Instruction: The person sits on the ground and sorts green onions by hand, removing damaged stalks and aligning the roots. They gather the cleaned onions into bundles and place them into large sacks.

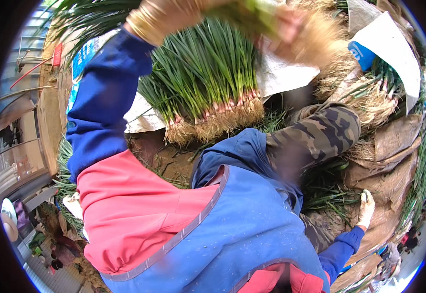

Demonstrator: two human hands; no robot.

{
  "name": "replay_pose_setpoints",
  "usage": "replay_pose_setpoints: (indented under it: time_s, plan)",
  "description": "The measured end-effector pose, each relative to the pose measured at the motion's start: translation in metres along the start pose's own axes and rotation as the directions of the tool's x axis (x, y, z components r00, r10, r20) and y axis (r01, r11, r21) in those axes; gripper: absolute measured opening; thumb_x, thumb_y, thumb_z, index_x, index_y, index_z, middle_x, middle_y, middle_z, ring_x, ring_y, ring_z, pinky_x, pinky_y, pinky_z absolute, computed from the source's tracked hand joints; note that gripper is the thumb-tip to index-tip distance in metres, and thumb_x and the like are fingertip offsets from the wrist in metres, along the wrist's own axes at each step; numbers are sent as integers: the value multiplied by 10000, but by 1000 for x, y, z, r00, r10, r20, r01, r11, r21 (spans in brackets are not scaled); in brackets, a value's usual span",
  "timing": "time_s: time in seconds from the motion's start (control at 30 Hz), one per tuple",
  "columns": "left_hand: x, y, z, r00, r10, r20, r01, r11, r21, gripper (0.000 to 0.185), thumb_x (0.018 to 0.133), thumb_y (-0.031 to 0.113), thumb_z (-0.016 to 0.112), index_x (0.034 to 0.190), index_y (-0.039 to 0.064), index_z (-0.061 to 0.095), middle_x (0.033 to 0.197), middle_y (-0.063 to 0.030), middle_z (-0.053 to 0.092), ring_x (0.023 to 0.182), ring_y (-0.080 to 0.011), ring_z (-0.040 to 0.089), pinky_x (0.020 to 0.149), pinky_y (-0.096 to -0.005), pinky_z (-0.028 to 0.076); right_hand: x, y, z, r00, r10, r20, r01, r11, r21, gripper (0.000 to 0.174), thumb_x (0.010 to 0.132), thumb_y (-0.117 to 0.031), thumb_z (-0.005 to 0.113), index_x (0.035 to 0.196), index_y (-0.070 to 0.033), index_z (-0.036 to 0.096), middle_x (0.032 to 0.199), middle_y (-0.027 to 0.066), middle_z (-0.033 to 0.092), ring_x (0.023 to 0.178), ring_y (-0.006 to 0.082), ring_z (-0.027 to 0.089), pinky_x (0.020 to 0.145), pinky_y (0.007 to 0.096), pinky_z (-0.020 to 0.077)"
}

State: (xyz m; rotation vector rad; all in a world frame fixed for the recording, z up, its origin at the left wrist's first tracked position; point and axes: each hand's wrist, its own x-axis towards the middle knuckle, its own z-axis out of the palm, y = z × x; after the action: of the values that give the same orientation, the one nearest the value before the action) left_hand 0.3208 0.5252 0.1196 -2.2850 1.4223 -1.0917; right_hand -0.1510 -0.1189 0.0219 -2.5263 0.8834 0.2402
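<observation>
My left hand [183,13], several yellowish bands around its wrist, reaches across the top edge. It grips a bunch of spring onions [246,14] by the green leaves; the pinkish lower ends and tan roots at the right are blurred. Part of this hand is cut off by the picture's edge. Below it, a thick row of spring onions [205,73] lies on white sheeting [286,75], roots towards my legs. At the lower right, my right hand [367,208], in a whitish glove, is near brown sacking [389,183] with nothing visible in it.
More spring onions [385,88] with pale roots lie at the right, partly under a white sheet [392,47]. Cut green leaves [330,197] litter the ground beside my legs. A red-headed tool [57,55] leans at the upper left. People are at the far lower right.
</observation>
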Motion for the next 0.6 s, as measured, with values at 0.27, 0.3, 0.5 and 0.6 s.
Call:
replay_pose_setpoints:
  time_s: [0.27,0.3,0.5,0.6]
  plan:
    - [-177,175,150,714,332,616,-27,893,-449,809,845,75,547,1497,370,169,1545,-27,268,1424,-248,260,1168,-533,118,9,22,10,971,183,151,-210,960,183,384,890,-118,630,1216,78,574,1176,138,634,1095,207,583,992,310,428]
    - [-198,202,170,706,254,661,146,861,-487,796,870,101,518,1507,379,130,1586,-19,176,1454,-255,188,1167,-542,98,1,18,6,968,183,169,-212,961,176,372,894,-112,622,1212,76,579,1186,149,632,1097,211,583,988,313,430]
    - [-169,180,144,529,373,762,191,823,-535,1036,741,128,694,1526,352,55,1594,-35,135,1467,-317,108,1171,-544,55,-89,44,-49,990,128,-56,-131,990,-58,313,930,-179,549,1133,50,615,1152,168,644,1092,277,590,969,347,440]
    - [-162,152,144,608,487,626,295,594,-748,1088,655,436,797,1519,321,147,1573,-57,199,1462,-340,99,1166,-568,69,-167,97,-56,921,383,-67,-388,915,-114,354,921,-183,576,1172,65,600,1172,154,640,1078,237,591,947,342,451]
